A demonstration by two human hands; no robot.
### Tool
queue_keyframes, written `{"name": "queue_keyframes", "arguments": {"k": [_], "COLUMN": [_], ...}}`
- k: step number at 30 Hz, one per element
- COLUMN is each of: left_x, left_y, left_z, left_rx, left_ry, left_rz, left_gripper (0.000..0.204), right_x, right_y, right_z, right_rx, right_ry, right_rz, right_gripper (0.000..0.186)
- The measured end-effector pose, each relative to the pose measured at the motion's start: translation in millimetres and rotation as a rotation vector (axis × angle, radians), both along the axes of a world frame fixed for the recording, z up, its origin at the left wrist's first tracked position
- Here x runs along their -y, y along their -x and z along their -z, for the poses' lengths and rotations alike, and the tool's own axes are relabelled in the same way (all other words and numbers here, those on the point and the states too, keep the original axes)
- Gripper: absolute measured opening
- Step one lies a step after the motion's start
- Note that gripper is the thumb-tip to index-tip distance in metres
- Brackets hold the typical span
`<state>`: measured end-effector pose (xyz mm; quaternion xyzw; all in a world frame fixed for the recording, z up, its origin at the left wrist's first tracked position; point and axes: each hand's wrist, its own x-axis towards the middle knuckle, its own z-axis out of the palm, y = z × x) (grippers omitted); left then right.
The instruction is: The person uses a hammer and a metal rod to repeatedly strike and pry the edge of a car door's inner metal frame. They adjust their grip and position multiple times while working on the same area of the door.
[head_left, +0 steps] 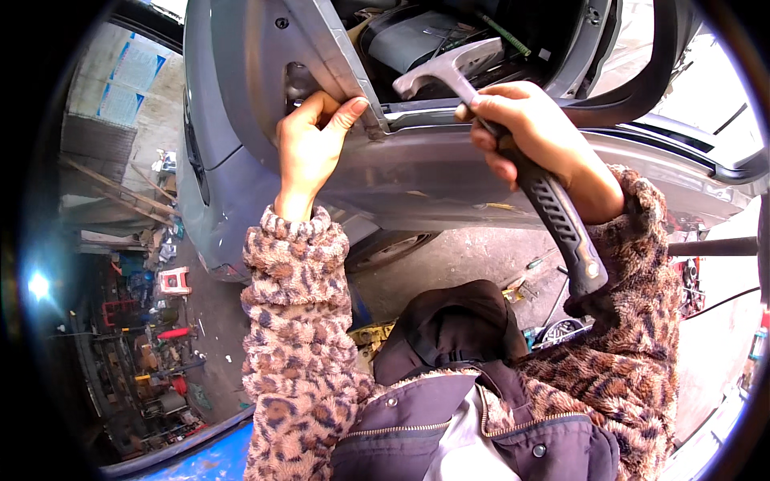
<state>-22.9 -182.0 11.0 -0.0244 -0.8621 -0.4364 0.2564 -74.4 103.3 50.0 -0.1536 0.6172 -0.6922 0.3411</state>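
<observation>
My right hand (537, 148) is closed around the black handle of a hammer (571, 244), whose metal head (443, 70) is raised over the car's opening, right of my left hand. My left hand (311, 148) is pinched at the edge of a metal flange (343, 68) on the grey car body (233, 84), thumb on the metal and fingers curled by a cutout (297, 76). What exactly the fingertips grip is partly hidden.
The car's dark interior (405, 52) holds loose items. A wheel (385, 253) shows below the body. Tools (525, 289) lie on the floor. At the left are a small red-and-white stool (174, 280), cluttered tools and timber strips (120, 186). A blue surface (188, 457) is at lower left.
</observation>
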Motion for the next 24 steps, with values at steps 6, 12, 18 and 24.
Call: {"name": "queue_keyframes", "arguments": {"k": [6, 12, 18, 24], "left_x": [-3.4, 1.3, -7.8, -6.3], "left_y": [-1.0, -8.8, -10.1, -6.7], "left_z": [-4.3, -6.8, -10.3, -5.0], "left_rx": [0.014, 0.051, 0.048, -0.011], "left_ry": [0.060, 0.125, 0.155, 0.128], "left_rz": [0.028, 0.028, 0.015, 0.020], "left_gripper": [0.036, 0.028, 0.031, 0.039], "right_x": [-8.1, -18.6, -43.2, -58.8], "right_y": [-2.4, -49.5, -86.3, -100.5], "right_z": [-13.5, -6.2, 10.0, 31.6], "right_rx": [-0.020, -0.441, -0.809, -0.242], "right_ry": [0.010, -0.007, -0.487, -0.037], "right_rz": [0.168, 0.181, 0.149, 0.014], "right_gripper": [0.027, 0.025, 0.029, 0.024]}}
